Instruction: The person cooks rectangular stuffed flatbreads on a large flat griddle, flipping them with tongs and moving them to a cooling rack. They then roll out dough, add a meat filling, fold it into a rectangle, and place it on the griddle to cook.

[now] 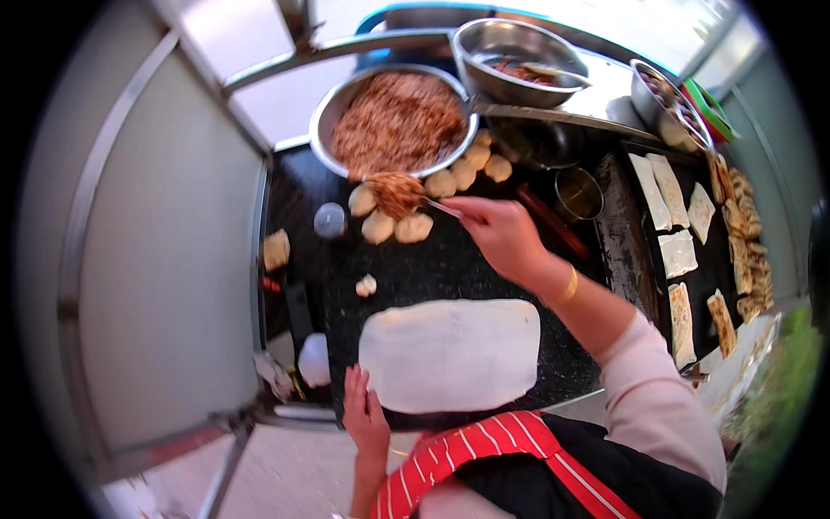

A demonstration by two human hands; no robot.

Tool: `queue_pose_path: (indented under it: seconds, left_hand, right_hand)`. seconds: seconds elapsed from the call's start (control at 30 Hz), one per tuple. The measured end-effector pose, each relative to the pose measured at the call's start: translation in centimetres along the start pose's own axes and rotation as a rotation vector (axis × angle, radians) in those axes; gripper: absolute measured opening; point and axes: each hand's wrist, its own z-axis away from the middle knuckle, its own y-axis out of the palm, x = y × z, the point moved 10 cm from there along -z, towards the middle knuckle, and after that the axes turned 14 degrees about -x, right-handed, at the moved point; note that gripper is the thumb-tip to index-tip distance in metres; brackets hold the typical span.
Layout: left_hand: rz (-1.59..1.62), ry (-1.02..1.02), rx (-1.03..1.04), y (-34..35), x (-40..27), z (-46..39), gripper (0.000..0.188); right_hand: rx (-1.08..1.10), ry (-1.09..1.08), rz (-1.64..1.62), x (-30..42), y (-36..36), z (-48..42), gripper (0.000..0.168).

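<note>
My right hand [502,233] grips the thin metal handle of a utensil [443,207]. A heap of reddish-brown shredded filling [394,194] sits on its far end, just below the rim of a large steel bowl [322,146] full of the same filling. The heap partly hides several pale dough balls [378,227] on the black worktop. Before me lies a thin white rolled-out dough sheet [450,357], roughly rectangular. At its lower left corner my left hand [366,412] holds nothing, fingers extended and thumb apart; whether it touches the dough I cannot tell.
A small dough lump [366,285] and a clear round container [330,220] are on the worktop. More dough balls [463,174] line the bowl. A metal pot [578,194] stands right, beside a griddle [703,272] bearing flat dough pieces. A steel bowl [519,48] rests on the shelf.
</note>
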Motion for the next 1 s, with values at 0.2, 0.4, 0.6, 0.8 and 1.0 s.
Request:
queue_pose_path:
  seconds: [0.2,0.4,0.6,0.8,1.0]
  left_hand:
    - [-0.056,0.045,0.11,0.6,1.5,2.9,0.04]
    - [-0.094,0.216,0.268,3.5,0.7,5.1,0.047]
    - [-0.233,0.508,0.485,8.0,-1.3,8.2,0.057]
    - [-0.318,0.784,0.586,10.5,-3.5,10.4,0.061]
    - [-0.462,0.843,0.657,12.2,-1.8,9.6,0.061]
  right_hand:
    - [0.177,-0.309,0.347,-1.4,1.7,20.5,0.043]
    - [-0.025,0.0,0.365,-3.3,-1.0,25.0,0.029]
    - [0.181,0.354,0.44,-5.0,0.1,28.9,0.029]
    - [0.036,0.364,0.465,-7.4,-2.0,30.3,0.027]
    - [-0.093,0.421,0.451,-9.9,-4.8,31.6,0.021]
